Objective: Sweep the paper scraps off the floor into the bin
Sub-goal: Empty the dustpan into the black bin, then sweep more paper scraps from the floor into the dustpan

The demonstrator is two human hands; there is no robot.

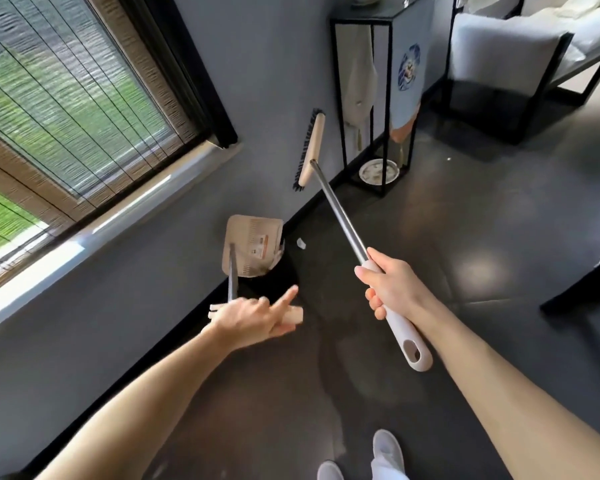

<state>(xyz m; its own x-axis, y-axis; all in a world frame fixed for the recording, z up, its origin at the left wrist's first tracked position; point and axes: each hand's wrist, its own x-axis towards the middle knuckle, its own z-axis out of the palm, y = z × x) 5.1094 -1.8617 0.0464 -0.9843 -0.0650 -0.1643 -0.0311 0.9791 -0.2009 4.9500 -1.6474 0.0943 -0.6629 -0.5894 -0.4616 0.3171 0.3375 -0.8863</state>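
Dark glossy flooring is running up to a grey wall, with a blind-covered window (66, 98) filling the left side. Nearest, two pale shoes (388, 448) are poking in at the bottom edge, one of them cut off by it.

The left hand (253, 318) is blurring somewhat. Its fingers are curling round the white cross-grip of the dustpan (253, 244), while the index finger is sticking out straight. Both ends of the grip are showing on either side of the knuckles. The right hand (394, 287) is wrapping all its fingers round the white grip of the broom (341, 213), and the grip's holed end is jutting back behind the palm.

Beyond the left fingers, the beige pan is tilting over a dark shape (278, 277), possibly the bin, though it is melting into the floor. Something pale is peeping from under the pan's right edge, too hidden to identify. One white paper scrap (301, 243) is lying on the floor just past that outstretched fingertip, right of the pan.

Far beyond the right fingers, the broom head (312, 147) is hanging clear of the floor against the wall. Behind it, a black-framed stand (361, 21) and a pale armchair (506, 53) are standing, both cut off at the top.
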